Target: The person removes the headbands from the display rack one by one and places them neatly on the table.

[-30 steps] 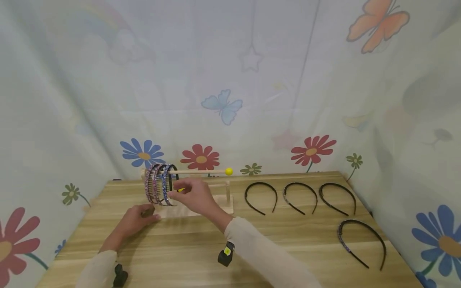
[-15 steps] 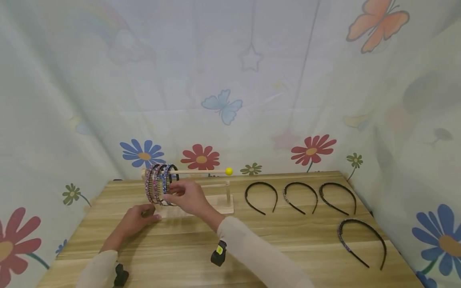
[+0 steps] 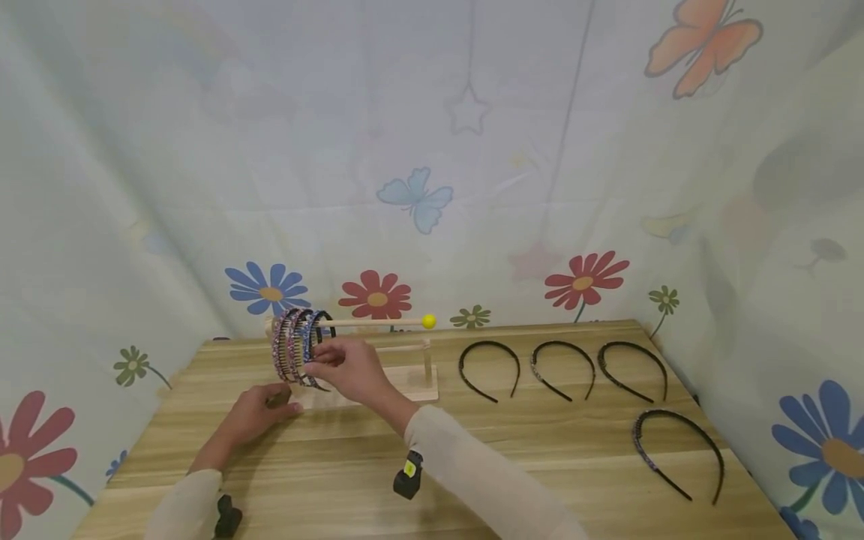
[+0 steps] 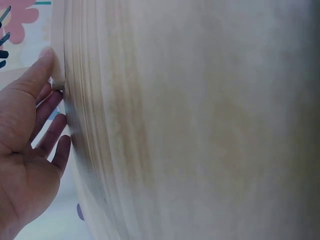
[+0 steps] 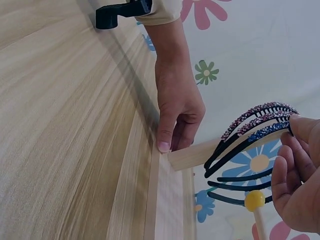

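Note:
My right hand (image 3: 352,370) pinches a blue glittery headband (image 3: 309,334) on the wooden headband stand (image 3: 421,382). In the right wrist view, thumb and fingers meet the blue glitter band (image 5: 266,132). Left of it hang two more toothed headbands, a pink one (image 3: 292,341) and a pinkish-purple one (image 3: 277,352), close together on the stand's upper rod. At the stand's left end my left hand (image 3: 253,412) grips the base, thumb in front and fingers behind. The left wrist view has the left hand (image 4: 25,150) at the base's end, most fingers extended.
A yellow ball (image 3: 429,322) caps the rod's right end. To the right on the wooden table (image 3: 378,480) lie several black headbands, among them a plain one (image 3: 487,343) and a purple-glitter one (image 3: 637,442) nearer the front. A flower-printed curtain (image 3: 432,262) stands behind.
My right hand has shifted slightly left, bringing the blue headband closer to the other two. That headband's lower end now sticks out to the right. The left hand stays in place.

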`<state>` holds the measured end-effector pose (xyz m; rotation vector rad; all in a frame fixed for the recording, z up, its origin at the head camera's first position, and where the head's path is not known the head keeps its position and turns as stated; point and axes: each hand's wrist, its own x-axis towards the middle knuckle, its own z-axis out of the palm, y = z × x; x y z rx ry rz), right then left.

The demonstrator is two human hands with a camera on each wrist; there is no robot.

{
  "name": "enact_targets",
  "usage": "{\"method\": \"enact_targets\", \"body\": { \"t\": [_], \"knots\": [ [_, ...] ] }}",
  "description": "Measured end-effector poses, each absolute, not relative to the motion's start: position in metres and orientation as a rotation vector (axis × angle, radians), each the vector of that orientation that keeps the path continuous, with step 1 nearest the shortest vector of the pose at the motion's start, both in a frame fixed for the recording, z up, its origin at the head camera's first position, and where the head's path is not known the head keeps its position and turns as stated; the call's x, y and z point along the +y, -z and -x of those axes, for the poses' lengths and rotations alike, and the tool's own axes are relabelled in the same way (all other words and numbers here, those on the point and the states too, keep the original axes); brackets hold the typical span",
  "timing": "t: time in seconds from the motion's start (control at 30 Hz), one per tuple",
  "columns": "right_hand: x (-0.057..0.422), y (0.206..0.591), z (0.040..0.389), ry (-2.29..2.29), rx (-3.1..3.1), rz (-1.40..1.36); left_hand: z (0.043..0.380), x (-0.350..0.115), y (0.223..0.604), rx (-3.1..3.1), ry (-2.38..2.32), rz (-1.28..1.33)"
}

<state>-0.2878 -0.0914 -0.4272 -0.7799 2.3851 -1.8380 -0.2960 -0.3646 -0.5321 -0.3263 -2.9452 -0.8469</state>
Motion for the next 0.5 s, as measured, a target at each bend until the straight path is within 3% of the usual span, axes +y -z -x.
{"method": "enact_targets", "body": {
  "t": [0.5],
  "knots": [
    [-0.081,0.423,0.292,1.749,2.429,0.824,0.294,-0.362,0.53,-2.956,0.839,0.299]
  ]
}}
